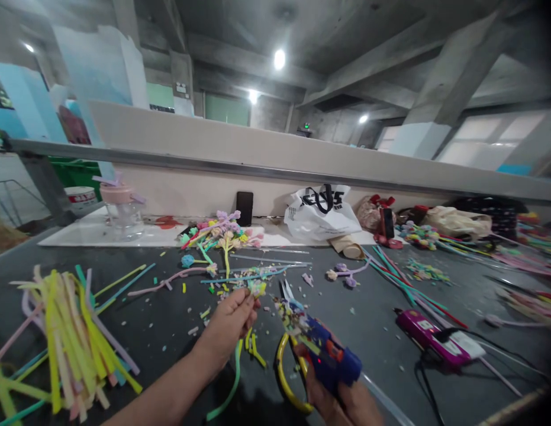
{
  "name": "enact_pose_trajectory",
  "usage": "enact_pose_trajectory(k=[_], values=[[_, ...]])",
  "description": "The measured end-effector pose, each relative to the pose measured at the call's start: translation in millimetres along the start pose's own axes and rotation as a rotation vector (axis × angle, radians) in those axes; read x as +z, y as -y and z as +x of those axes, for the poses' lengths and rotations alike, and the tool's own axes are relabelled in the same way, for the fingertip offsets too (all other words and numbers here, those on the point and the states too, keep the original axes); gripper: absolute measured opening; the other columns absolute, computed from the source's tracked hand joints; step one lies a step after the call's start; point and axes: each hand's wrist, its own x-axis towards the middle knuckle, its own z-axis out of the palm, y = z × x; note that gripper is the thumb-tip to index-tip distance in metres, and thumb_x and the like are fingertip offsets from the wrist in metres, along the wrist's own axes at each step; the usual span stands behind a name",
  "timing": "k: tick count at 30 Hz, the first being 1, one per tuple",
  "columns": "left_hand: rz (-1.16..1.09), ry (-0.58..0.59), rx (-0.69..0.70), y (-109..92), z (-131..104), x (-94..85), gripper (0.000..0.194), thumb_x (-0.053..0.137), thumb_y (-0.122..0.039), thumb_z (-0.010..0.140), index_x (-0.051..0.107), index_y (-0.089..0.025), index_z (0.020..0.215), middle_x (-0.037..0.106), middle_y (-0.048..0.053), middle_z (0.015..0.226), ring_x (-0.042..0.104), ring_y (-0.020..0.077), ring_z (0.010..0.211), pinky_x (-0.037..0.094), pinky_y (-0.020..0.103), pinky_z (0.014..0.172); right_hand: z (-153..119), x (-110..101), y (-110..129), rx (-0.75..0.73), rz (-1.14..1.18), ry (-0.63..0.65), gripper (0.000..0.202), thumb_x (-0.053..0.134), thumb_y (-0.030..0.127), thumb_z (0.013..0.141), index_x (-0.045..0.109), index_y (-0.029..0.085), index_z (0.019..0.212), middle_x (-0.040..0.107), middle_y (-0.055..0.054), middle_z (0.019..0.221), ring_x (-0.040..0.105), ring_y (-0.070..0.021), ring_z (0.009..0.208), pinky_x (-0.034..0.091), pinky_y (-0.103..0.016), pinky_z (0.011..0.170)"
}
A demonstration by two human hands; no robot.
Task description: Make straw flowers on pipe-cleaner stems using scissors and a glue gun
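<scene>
My left hand (234, 313) is closed, thumb and fingers pinching a small yellow fuzzy flower (258, 289) made of pipe cleaner. A green pipe cleaner stem (237, 381) trails below that hand; whether it joins the flower I cannot tell. Wrapped in my right hand (341, 405) is a dark blue hot glue gun (331, 355). Its nozzle end is crusted with colourful scraps and points towards the flower, apart from it. A clear glue stick (386, 401) sticks out of the gun's back. Partly behind the gun lie scissors with yellow handles (280, 370), blades spread.
Loose yellow and pink pipe cleaners (64, 337) heap at the left. Finished-looking fuzzy flowers (226, 234) lie at the back centre, near a dark phone (244, 208). A white bag (322, 216) stands behind. At right lies a purple power strip (435, 337) with cables. Small trimmings litter the table.
</scene>
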Motion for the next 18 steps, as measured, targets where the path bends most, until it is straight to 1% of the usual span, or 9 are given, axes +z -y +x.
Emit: enact_pose_trajectory(k=[2,3,4,6,9,11,15,16,18], values=[[0.052,-0.042,0.019,3.8,-0.8,2.9,0.03,0.049,-0.046,0.078,0.051,-0.016,0.073,0.04,-0.008,0.05,0.029,0.0035,0.039,0.019,0.015,0.039,-0.6,9.6,-0.3,-0.044,-0.043,-0.042,0.048,0.057,0.048,0.072,0.058,0.025,0.114,0.061,-0.007,0.114,0.058,-0.0253,0.1,0.049,-0.029,0.083],[0.069,-0.06,0.038,5.9,-1.1,3.8,0.03,0.049,-0.046,0.078,0.051,-0.017,0.073,0.041,-0.007,0.05,0.031,0.0041,0.04,0.02,0.015,0.039,-1.3,14.5,0.5,-0.068,-0.077,-0.071,0.051,0.054,0.049,0.074,0.054,0.024,0.119,0.06,-0.007,0.116,0.056,-0.0256,0.105,0.045,-0.031,0.089],[0.083,-0.074,0.062,7.9,-1.4,4.5,0.029,0.048,-0.046,0.079,0.051,-0.017,0.074,0.041,-0.007,0.051,0.032,0.0048,0.042,0.022,0.015,0.04,-2.4,19.2,1.4,-0.086,-0.111,-0.095,0.054,0.051,0.05,0.076,0.049,0.025,0.124,0.061,-0.007,0.114,0.056,-0.0252,0.105,0.043,-0.032,0.092],[0.11,-0.093,0.105,11.0,-1.9,5.2,0.028,0.046,-0.045,0.08,0.052,-0.018,0.076,0.043,-0.007,0.052,0.035,0.0059,0.044,0.025,0.016,0.041,-4.9,26.7,1.7,-0.099,-0.156,-0.108,0.059,0.047,0.05,0.079,0.038,0.025,0.132,0.065,-0.006,0.106,0.06,-0.0235,0.099,0.039,-0.035,0.096],[0.138,-0.112,0.119,12.5,-2.8,5.5,0.028,0.044,-0.045,0.081,0.051,-0.019,0.074,0.043,-0.006,0.054,0.037,0.007,0.046,0.026,0.016,0.042,-6.7,29.2,-2.2,-0.115,-0.2,-0.104,0.06,0.043,0.046,0.083,0.027,0.025,0.137,0.066,-0.005,0.103,0.063,-0.0218,0.095,0.037,-0.036,0.097],[0.147,-0.115,0.116,11.8,-3.5,5.5,0.029,0.043,-0.046,0.082,0.049,-0.019,0.071,0.042,-0.006,0.054,0.037,0.0074,0.047,0.026,0.017,0.042,-5.2,24.8,-5.4,-0.146,-0.264,-0.084,0.059,0.043,0.044,0.084,0.027,0.025,0.137,0.065,-0.005,0.106,0.061,-0.0219,0.098,0.04,-0.036,0.096],[0.199,-0.108,0.152,10.6,-4.8,5.3,0.031,0.042,-0.046,0.082,0.047,-0.019,0.067,0.04,-0.007,0.051,0.035,0.0078,0.045,0.025,0.018,0.042,0.2,15.4,-6.1,-0.212,-0.404,0.053,0.054,0.048,0.037,0.082,0.037,0.023,0.133,0.062,-0.006,0.113,0.058,-0.022,0.105,0.045,-0.032,0.09],[0.217,-0.109,0.16,10.5,-4.9,5.2,0.031,0.043,-0.046,0.081,0.047,-0.02,0.067,0.04,-0.007,0.051,0.035,0.0079,0.045,0.025,0.018,0.043,0.8,15.8,-5.0,-0.217,-0.412,0.055,0.053,0.048,0.036,0.082,0.038,0.023,0.133,0.062,-0.006,0.112,0.059,-0.0217,0.102,0.046,-0.031,0.089],[0.253,-0.113,0.172,10.8,-5.0,4.8,0.03,0.042,-0.046,0.081,0.048,-0.02,0.067,0.041,-0.007,0.051,0.036,0.0082,0.045,0.026,0.018,0.044,0.4,20.1,-2.4,-0.202,-0.398,-0.012,0.054,0.047,0.037,0.082,0.037,0.023,0.133,0.064,-0.006,0.105,0.063,-0.0209,0.092,0.047,-0.032,0.089]])
